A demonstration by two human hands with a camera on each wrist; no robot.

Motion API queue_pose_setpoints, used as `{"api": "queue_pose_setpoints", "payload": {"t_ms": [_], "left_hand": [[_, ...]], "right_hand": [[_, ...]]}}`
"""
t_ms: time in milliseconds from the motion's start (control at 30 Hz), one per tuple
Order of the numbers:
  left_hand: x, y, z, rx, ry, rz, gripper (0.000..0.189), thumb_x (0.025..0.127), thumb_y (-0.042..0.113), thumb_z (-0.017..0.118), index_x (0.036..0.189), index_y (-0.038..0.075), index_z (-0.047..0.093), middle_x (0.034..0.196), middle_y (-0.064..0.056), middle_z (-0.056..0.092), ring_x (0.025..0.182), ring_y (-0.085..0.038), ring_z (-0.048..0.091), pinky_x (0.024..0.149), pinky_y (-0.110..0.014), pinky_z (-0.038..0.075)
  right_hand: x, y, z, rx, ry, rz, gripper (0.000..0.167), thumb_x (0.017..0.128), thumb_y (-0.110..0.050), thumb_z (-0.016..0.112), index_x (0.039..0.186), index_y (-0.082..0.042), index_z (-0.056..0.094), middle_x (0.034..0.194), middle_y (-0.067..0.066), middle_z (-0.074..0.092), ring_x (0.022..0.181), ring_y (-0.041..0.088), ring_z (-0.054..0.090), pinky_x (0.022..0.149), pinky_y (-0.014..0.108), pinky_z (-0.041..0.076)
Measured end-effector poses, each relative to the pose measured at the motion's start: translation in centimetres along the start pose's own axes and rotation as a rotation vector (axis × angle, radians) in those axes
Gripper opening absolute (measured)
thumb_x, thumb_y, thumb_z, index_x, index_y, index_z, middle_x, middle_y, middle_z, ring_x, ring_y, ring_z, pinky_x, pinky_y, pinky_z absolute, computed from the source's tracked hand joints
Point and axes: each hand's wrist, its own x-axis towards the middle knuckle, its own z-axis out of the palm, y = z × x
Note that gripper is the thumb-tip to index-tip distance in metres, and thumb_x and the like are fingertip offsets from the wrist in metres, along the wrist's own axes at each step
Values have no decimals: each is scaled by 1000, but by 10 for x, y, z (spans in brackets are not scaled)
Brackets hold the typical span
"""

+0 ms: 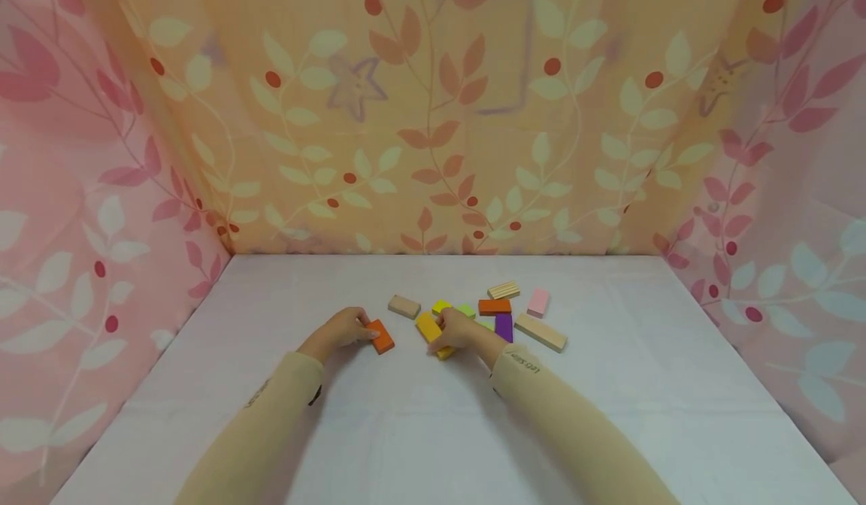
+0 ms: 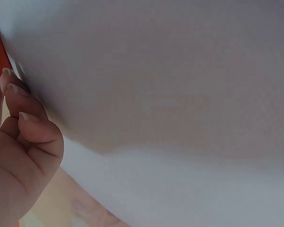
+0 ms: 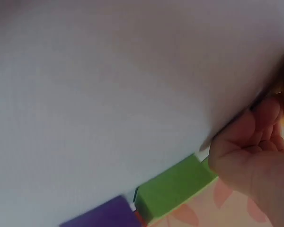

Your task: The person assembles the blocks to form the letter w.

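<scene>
While the left hand [image 1: 346, 328] pinches the orange block [image 1: 382, 338] between thumb and fingers, the right hand [image 1: 457, 328] pinches the amber block [image 1: 428, 327], fingers curled in. Orange block sits near the middle of the white surface [image 1: 406, 437], left of the amber block, apart from it. 1 yellow block [image 1: 444, 353] shows just below the right hand, partly covered; 1 more yellow piece [image 1: 441, 306] above it. Right of that: 2 green blocks [image 1: 466, 311], partly hidden, then a red-orange block [image 1: 495, 307] with a purple block [image 1: 504, 328] just below. Farther right, long wooden block [image 1: 541, 332] and pink block [image 1: 538, 302]. Striped block [image 1: 504, 290] at the back. Tan block [image 1: 404, 306] lies between the hands, farther back.
</scene>
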Motion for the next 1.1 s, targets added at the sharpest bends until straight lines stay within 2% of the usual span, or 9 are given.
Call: {"api": "queue_pose_setpoints", "payload": {"t_ms": [133, 233, 400, 433, 533, 667, 800, 1000, 1100], "left_hand": [[-2, 0, -1, 11, 5, 12, 23, 90, 17, 71, 93, 1, 55, 79, -5, 53, 70, -17, 47, 61, -26, 39], [-2, 2, -2, 29, 3, 20, 23, 89, 17, 72, 91, 1, 56, 80, -4, 53, 72, -18, 47, 63, -28, 39], [11, 1, 2, 49, -14, 47, 25, 88, 20, 74, 90, 2, 57, 82, -7, 54, 76, -21, 49, 67, -32, 41], [16, -3, 4, 52, -13, 77, 28, 87, 24, 74, 89, 2, 56, 81, -6, 53, 74, -21, 49, 65, -32, 40], [22, -7, 7, 73, -14, 90, 31, 87, 27, 75, 89, 2, 56, 82, -7, 54, 75, -21, 50, 66, -33, 42], [10, -3, 5, 73, -13, 12, 27, 88, 21, 73, 91, 1, 56, 84, -8, 54, 79, -22, 49, 71, -35, 42], [-3, -2, 2, 87, -7, 12, 25, 91, 20, 70, 92, 0, 54, 83, -7, 51, 79, -22, 47, 71, -33, 39], [-2, 5, 0, 109, -7, 24, 25, 91, 20, 70, 93, 1, 55, 87, -7, 55, 80, -22, 49, 74, -34, 41], [-1, 6, -1, 112, -6, 19, 24, 91, 20, 70, 92, 1, 55, 87, -7, 55, 80, -22, 50, 73, -34, 41]], "right_hand": [[0, 0, 4, 34, -5, -33, 47, 82, -19, 80, 116, 0, 54, 103, 8, 56, 88, 19, 51, 79, 31, 47], [0, 2, 4, 53, 3, -15, 46, 81, -19, 81, 115, -1, 55, 102, 7, 55, 89, 20, 50, 80, 32, 46], [1, 5, 1, 92, 20, 46, 41, 82, -21, 81, 111, -4, 57, 101, 8, 55, 91, 21, 51, 80, 33, 45], [1, 5, 1, 104, 29, 60, 40, 82, -22, 80, 110, -4, 58, 101, 8, 55, 91, 21, 51, 80, 33, 45], [0, 4, 1, 151, 44, 69, 33, 84, -22, 78, 104, -3, 59, 97, 8, 54, 86, 20, 51, 73, 29, 45], [-1, -2, 6, 238, 6, 59, 26, 88, -21, 72, 101, -2, 59, 92, 7, 55, 81, 17, 51, 66, 25, 41], [-5, -11, 9, 339, -29, 80, 22, 89, -16, 70, 103, -2, 59, 93, 7, 54, 82, 18, 50, 67, 25, 41], [-13, -18, 2, 413, -43, 119, 21, 87, -10, 72, 102, 0, 62, 96, 9, 57, 85, 22, 54, 77, 32, 51], [-14, -17, 4, 402, -63, 126, 22, 86, -11, 74, 102, -1, 64, 94, 8, 60, 81, 21, 54, 72, 31, 51]]}}
